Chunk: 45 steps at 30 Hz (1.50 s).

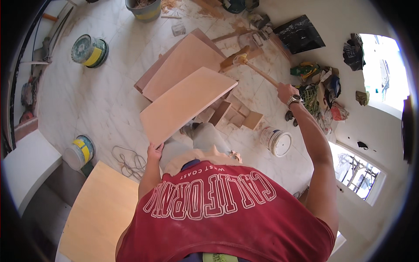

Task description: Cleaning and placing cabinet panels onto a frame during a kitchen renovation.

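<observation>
My left hand (155, 149) grips the near left corner of a pale tan board (187, 105), which is held tilted above my legs. My right hand (286, 94) is closed round the long wooden handle of a brush (232, 61) with a brown head, held out beyond the board's right side. Under and behind the board lie more flat panels (183, 61). Small wooden box pieces (251, 118) sit on the floor to the right of my legs.
Buckets (89, 50) stand around the marble floor (104, 100), one white (276, 142) at right. A loose cord (126, 161) lies at left, near a yellowish sheet (98, 209). Piled bags (318, 87), a dark slab (299, 32) and window openings (384, 70) line the right wall.
</observation>
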Motion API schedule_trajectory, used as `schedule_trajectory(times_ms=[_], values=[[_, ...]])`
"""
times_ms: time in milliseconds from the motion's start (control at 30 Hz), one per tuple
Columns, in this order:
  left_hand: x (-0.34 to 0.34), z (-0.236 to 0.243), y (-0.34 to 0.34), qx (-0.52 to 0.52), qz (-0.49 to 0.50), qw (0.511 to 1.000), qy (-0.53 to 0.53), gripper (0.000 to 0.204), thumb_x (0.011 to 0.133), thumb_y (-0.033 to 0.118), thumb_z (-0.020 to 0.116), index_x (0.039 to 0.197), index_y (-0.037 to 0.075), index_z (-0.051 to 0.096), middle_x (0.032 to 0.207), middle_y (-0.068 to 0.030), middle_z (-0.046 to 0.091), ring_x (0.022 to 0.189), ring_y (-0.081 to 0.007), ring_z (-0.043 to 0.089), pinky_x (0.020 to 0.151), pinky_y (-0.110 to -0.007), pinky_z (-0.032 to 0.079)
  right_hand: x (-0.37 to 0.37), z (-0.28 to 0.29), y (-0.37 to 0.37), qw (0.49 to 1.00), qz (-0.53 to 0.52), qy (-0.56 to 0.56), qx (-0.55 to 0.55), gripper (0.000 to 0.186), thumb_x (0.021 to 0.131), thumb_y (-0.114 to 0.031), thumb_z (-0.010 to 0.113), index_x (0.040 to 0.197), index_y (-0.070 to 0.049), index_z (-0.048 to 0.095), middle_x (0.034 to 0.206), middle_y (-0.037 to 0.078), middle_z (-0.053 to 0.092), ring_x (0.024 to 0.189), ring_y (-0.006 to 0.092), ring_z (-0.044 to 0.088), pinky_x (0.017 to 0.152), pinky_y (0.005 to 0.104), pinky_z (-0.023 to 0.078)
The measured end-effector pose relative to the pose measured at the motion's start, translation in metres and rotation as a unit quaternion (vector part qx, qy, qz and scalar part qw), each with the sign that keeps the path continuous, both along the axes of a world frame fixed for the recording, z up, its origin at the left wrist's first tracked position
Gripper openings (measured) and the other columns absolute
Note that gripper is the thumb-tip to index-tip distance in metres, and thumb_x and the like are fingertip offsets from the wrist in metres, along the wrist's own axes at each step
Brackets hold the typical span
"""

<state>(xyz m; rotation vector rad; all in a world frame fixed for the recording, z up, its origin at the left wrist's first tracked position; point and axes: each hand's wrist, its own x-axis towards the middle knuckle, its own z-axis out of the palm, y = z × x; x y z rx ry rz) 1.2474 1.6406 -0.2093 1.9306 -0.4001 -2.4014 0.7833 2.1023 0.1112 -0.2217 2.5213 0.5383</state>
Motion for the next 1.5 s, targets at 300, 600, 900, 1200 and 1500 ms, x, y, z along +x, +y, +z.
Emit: schedule_trajectory(times_ms=[300, 600, 900, 1200, 1500], values=[[-0.020, 0.016, -0.014, -0.033, -0.055, 0.998, 0.002, 0.036, 0.100, 0.032, 0.046, 0.128, 0.007, 0.047, 0.124, -0.0116, 0.057, 0.111, -0.0322, 0.057, 0.091, -0.048, 0.052, 0.057, 0.067, -0.029, 0.983, -0.019, -0.089, -0.158, 0.030, 0.087, -0.030, 0.053, 0.109, -0.016, 0.066, 0.088, 0.014, 0.069, 0.085, 0.0351, 0.066, 0.077, 0.0455, 0.053], [-0.033, 0.018, -0.026, -0.046, -0.064, 0.997, -0.005, 0.042, 0.098, 0.032, 0.052, 0.130, 0.006, 0.045, 0.126, -0.0137, 0.056, 0.114, -0.0343, 0.056, 0.092, -0.047, 0.053, 0.080, 0.162, 0.074, 0.995, -0.005, -0.060, 0.085, 0.024, 0.082, -0.028, 0.060, 0.099, -0.016, 0.071, 0.086, 0.009, 0.071, 0.078, 0.0325, 0.068, 0.073, 0.0453, 0.054], [-0.053, 0.046, -0.049, -0.048, -0.209, 0.974, 0.065, 0.036, 0.083, 0.016, 0.063, 0.116, 0.006, 0.052, 0.110, -0.0097, 0.062, 0.098, -0.0291, 0.063, 0.089, -0.044, 0.054, 0.104, 0.166, 0.076, 0.993, 0.103, -0.001, -0.066, 0.014, 0.083, -0.013, 0.055, 0.088, -0.012, 0.068, 0.085, 0.008, 0.067, 0.077, 0.0276, 0.068, 0.068, 0.0380, 0.056], [-0.101, 0.081, -0.067, 0.039, -0.221, 0.972, 0.070, 0.031, 0.078, 0.015, 0.063, 0.106, 0.004, 0.057, 0.100, -0.0126, 0.065, 0.090, -0.0301, 0.064, 0.084, -0.044, 0.055, 0.118, 0.142, -0.022, 0.973, -0.002, -0.140, -0.183, 0.037, 0.080, -0.034, 0.064, 0.114, -0.021, 0.069, 0.089, 0.010, 0.071, 0.080, 0.0297, 0.068, 0.073, 0.0394, 0.054], [-0.099, 0.102, -0.041, 0.019, -0.228, 0.970, 0.077, 0.029, 0.081, 0.012, 0.060, 0.107, 0.000, 0.056, 0.103, -0.0138, 0.064, 0.089, -0.0304, 0.065, 0.073, -0.040, 0.059, 0.075, 0.145, 0.133, 0.993, -0.029, 0.031, 0.109, 0.023, 0.082, -0.029, 0.060, 0.095, -0.016, 0.072, 0.091, 0.011, 0.071, 0.086, 0.0286, 0.069, 0.074, 0.0436, 0.055]])
